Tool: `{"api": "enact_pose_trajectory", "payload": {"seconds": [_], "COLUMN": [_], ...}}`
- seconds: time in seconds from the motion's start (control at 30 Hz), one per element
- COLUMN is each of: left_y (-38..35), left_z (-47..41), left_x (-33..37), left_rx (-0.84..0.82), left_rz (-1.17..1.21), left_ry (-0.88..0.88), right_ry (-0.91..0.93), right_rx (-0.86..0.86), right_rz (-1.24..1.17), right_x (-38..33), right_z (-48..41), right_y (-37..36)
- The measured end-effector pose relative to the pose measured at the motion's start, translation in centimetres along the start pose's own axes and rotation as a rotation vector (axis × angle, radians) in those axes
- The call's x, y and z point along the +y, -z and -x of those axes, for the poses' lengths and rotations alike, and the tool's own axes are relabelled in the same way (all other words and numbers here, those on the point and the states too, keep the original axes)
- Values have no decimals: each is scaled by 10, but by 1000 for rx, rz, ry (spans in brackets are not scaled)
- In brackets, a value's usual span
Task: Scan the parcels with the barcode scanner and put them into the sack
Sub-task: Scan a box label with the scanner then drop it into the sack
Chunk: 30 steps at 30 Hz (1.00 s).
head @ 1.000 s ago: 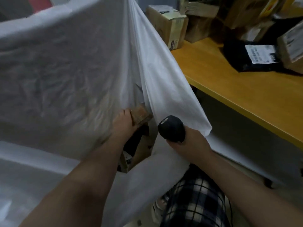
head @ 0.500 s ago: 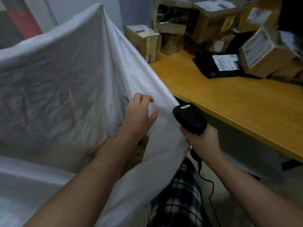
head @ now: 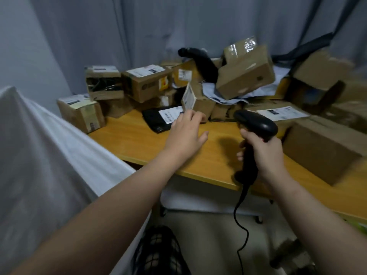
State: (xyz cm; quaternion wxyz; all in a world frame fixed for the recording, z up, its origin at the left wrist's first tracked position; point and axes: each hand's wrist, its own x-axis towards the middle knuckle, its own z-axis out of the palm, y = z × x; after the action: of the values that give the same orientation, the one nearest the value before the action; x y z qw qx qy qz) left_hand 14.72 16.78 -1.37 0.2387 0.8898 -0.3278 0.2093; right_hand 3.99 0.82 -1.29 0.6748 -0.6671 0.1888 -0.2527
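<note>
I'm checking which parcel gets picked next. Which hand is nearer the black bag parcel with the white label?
Left. The left hand reaches over the table right beside the black bag parcel; the right hand holds the barcode scanner farther to its right.

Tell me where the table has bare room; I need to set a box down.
Bare wood runs along the table's front edge, between the taped box on the left and the long box on the right, under both hands. Behind that, parcels crowd to the curtain.
</note>
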Motion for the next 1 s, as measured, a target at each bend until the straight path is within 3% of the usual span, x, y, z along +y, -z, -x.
{"api": "enact_pose_trajectory", "payload": {"seconds": [0.2, 0.4, 0.77, 1.0], "left_y": [-38, -66, -95, -90], "left_z": [-80, -150, -201, -203], "left_x": [52, 92, 122, 116], "left_rx": [-21, 7, 187, 252], "left_rz": [-130, -193, -164, -103], "left_ry": [-106, -48, 54, 20], "right_ry": [-205, -245, -210, -226], "right_rx": [10, -115, -136, -130], "right_rz": [-313, -564, -558, -587], "right_x": [13, 42, 50, 52], "right_z": [-37, -45, -55, -57], "right_y": [62, 70, 73, 73]}}
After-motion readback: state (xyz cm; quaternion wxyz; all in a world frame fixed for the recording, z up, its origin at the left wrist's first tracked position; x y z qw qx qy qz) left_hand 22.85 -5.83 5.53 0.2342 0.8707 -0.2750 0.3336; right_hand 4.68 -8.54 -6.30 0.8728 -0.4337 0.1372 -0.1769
